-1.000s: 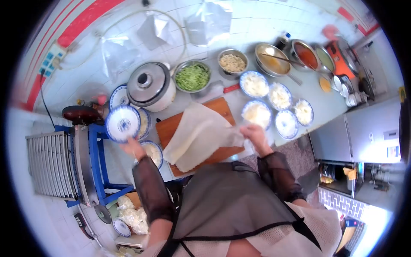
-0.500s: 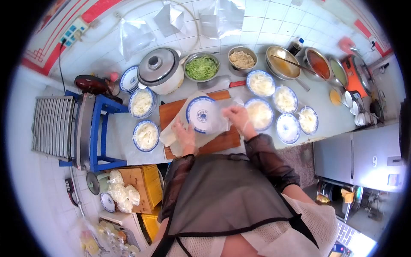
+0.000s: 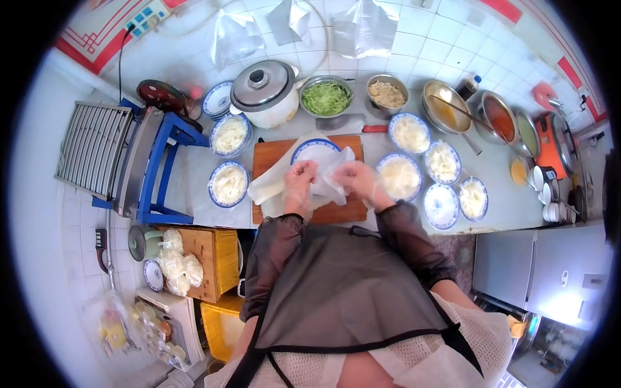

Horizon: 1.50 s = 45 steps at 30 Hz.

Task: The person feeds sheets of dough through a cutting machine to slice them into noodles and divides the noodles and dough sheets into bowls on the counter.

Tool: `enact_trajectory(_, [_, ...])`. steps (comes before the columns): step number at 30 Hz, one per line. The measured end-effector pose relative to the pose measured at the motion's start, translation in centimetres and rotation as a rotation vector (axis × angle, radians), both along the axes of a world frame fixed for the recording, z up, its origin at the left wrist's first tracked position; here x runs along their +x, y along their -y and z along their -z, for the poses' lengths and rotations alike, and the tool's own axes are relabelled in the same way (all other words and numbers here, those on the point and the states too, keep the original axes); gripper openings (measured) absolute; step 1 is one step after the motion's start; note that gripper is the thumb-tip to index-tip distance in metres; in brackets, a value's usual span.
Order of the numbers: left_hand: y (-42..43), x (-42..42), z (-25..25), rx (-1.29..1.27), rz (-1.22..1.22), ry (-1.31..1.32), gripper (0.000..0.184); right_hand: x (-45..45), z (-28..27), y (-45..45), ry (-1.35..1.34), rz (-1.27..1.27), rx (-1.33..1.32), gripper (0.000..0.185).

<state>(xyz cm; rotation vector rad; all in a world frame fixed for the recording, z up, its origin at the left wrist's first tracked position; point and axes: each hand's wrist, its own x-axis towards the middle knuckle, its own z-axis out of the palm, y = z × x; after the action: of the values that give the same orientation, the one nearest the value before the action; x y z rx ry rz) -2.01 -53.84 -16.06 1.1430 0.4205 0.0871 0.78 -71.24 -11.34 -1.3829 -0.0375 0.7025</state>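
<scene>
Both hands are over the wooden cutting board (image 3: 349, 211). My left hand (image 3: 301, 184) and my right hand (image 3: 357, 181) pinch a thin clear plastic bag (image 3: 331, 172) between them, fingers closed. Under the bag lies a blue-rimmed plate (image 3: 314, 147), partly covered by it. A pale cloth (image 3: 273, 179) spreads on the board beneath the plate. Left of the board are two bowls of white strips (image 3: 228, 184) (image 3: 230, 134). To the right are several more filled bowls (image 3: 399, 176).
Behind the board stand a rice cooker (image 3: 265, 90), a bowl of green shreds (image 3: 326, 97), a cleaver (image 3: 341, 123) and a metal bowl of pale pieces (image 3: 387, 94). Sauce bowls (image 3: 498, 118) sit at the back right. A blue frame (image 3: 155, 168) is at the left.
The plate came down from the left onto the cloth, and my left hand let go of it. That hand moved right to the bag, which both hands now pinch over the plate.
</scene>
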Motion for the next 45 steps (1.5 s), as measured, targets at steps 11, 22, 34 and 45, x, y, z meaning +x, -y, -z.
enact_trajectory(11, [0.5,-1.1,-1.5,0.436,-0.131,-0.070,0.024,-0.1,-0.1,-1.6,0.365,-0.134,-0.441,0.020])
enact_trajectory(22, [-0.5,-1.7,1.9,-0.078,0.113,-0.067,0.019,0.0,3.1,0.1,0.156,-0.254,-0.137,0.021])
enact_trajectory(34, [0.0,-4.1,0.9,-0.516,0.076,-0.039,0.017,0.8,6.4,-0.4,0.253,0.067,-0.073,0.011])
enact_trajectory(45, [-2.7,-3.7,6.5,0.806,-0.182,-0.444,0.017,8.0,14.5,-3.1,0.422,0.108,-0.701,0.026])
